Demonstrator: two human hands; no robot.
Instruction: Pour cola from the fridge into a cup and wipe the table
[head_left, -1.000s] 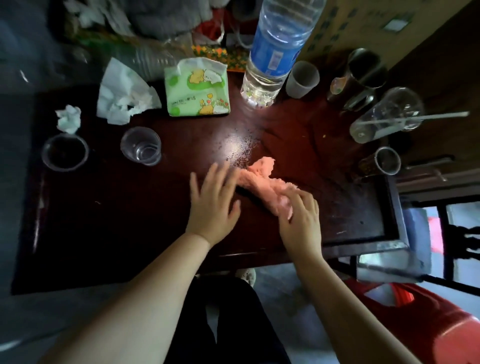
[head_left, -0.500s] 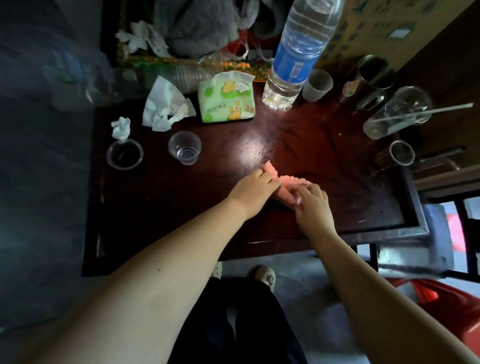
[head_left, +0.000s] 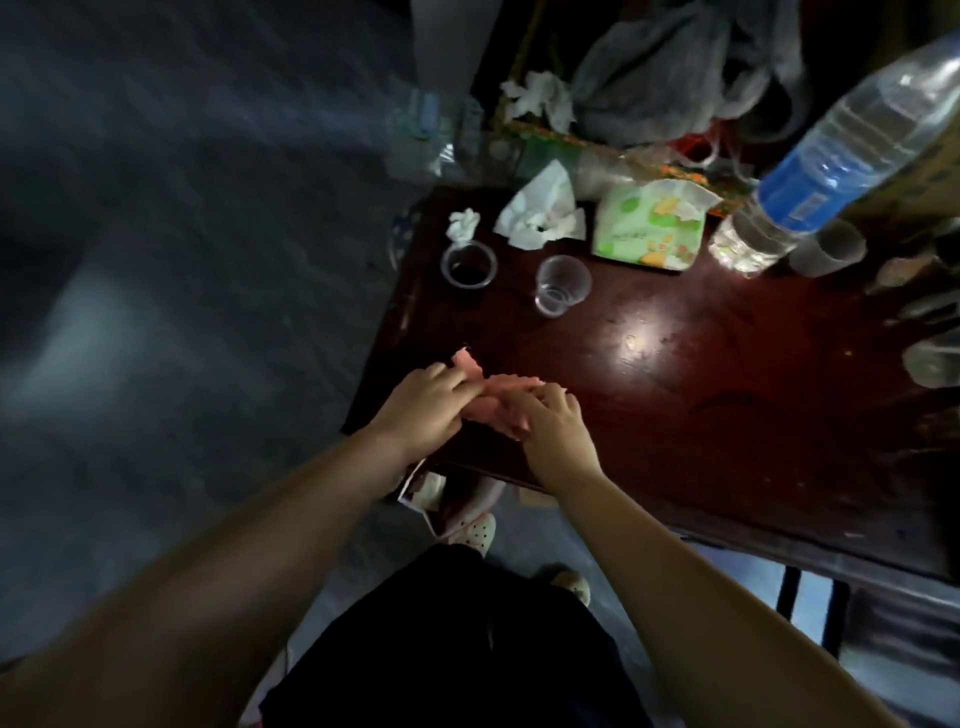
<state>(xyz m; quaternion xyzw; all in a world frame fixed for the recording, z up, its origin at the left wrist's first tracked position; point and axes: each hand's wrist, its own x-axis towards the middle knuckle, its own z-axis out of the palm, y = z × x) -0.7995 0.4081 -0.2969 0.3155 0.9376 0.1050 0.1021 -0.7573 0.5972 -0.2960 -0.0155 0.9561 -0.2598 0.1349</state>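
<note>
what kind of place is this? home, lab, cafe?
Probably a home, a lived-in room: a small dark wooden table cluttered with a tissue pack, disposable plastic cups and a big water bottle.

No wording is being shown clearly enough to be read. A line of dark print is being carried on the pale lower band of the green tissue pack (head_left: 649, 231) lying on the table (head_left: 727, 415) (yellow cartoon figures are printed near it), but its characters are being blurred past reading. On the blue label (head_left: 802, 182) of the water bottle (head_left: 852, 135), a white panel of small print is being displayed, and nothing on it is being made out.
</note>
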